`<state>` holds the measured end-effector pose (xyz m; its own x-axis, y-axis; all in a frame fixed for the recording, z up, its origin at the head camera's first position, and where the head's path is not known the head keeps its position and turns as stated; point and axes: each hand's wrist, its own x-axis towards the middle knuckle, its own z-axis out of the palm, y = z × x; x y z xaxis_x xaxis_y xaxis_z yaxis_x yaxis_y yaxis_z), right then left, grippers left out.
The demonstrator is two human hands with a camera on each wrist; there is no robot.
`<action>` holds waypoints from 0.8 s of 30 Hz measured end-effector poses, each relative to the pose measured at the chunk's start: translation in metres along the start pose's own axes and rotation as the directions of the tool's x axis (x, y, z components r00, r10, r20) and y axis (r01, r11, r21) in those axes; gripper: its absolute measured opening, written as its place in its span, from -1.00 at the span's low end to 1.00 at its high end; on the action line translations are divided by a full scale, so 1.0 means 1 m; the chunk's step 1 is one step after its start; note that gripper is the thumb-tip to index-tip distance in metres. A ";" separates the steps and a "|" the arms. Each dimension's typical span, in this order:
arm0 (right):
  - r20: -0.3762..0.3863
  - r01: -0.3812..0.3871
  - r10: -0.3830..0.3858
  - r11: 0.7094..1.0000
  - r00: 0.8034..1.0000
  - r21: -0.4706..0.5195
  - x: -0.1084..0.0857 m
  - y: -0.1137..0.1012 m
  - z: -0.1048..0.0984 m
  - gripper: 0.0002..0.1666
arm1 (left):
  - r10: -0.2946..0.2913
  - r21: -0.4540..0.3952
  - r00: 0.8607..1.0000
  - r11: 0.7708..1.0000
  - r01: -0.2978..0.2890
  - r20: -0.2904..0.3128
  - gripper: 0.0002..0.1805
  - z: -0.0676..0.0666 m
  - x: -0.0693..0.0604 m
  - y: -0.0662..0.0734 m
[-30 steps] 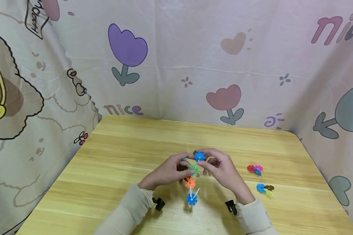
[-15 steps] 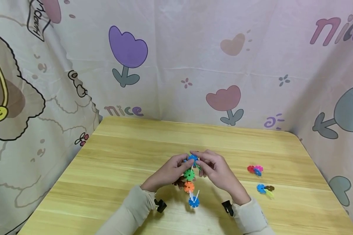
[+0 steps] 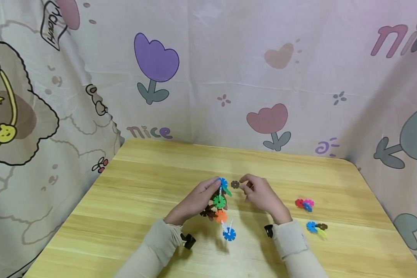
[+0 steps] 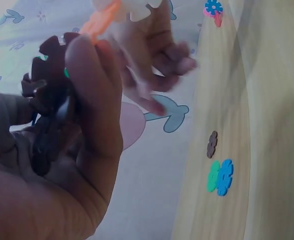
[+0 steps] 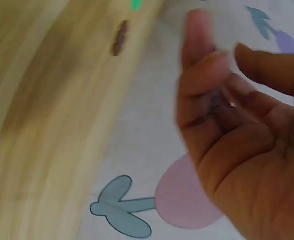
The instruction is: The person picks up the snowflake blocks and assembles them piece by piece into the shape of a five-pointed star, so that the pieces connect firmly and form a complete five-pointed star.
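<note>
My left hand (image 3: 196,200) grips a linked chain of toothed discs: a blue disc (image 3: 222,182) at the thumb, then a green disc (image 3: 219,201), an orange disc (image 3: 221,216), white pieces and a blue disc (image 3: 229,234) at the lower end. Dark brown discs (image 4: 52,65) show against the left fingers in the left wrist view. Bent fingers with a gap to the thumb and nothing between them mark my right hand (image 3: 262,195). Just left of its fingertips, a loose brown disc (image 3: 234,184) lies on the table.
Two small clusters lie at the right: red, pink and blue discs (image 3: 307,207), and a blue disc (image 3: 311,226) with brown and yellow-green ones. The left wrist view shows green (image 4: 213,176) and blue (image 4: 226,177) discs beside the brown one. A printed cloth hangs behind the table (image 3: 142,162).
My right hand has let go of the chain's top and moved right. The left hand keeps its grip on the chain, and the loose brown disc has come into clear view.
</note>
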<state>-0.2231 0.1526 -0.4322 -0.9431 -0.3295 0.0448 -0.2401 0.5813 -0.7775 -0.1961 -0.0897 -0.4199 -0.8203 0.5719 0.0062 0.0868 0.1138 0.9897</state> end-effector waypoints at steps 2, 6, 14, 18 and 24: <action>0.011 -0.025 0.027 0.994 1.000 -0.105 0.009 0.003 0.005 -0.77 | 0.013 0.000 1.000 1.000 -0.013 0.016 -0.39 -0.001 0.000 0.000; 0.032 -0.070 0.083 0.953 0.996 -0.295 0.024 0.004 0.012 -0.67 | 0.050 -0.005 0.997 0.999 -0.050 0.055 -0.42 -0.002 0.001 0.000; 0.092 -0.088 0.144 0.891 0.985 -0.446 0.050 0.008 0.021 -0.70 | 0.092 0.021 0.994 0.995 -0.093 0.061 -0.46 0.000 0.001 -0.002; 0.102 -0.099 0.153 0.909 0.983 -0.404 0.055 0.013 0.022 -0.78 | 0.104 0.026 0.993 0.994 -0.105 0.051 -0.49 0.000 0.002 -0.003; 0.139 -0.137 0.190 0.937 0.972 -0.321 0.051 0.018 0.020 -0.75 | 0.093 0.080 0.996 0.992 -0.094 0.015 -0.47 -0.001 0.002 -0.001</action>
<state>-0.2712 0.1310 -0.4564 -0.9300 -0.3137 -0.1915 -0.1696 0.8286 -0.5335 -0.1978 -0.0896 -0.4212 -0.8001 0.5921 0.0963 0.2087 0.1243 0.9700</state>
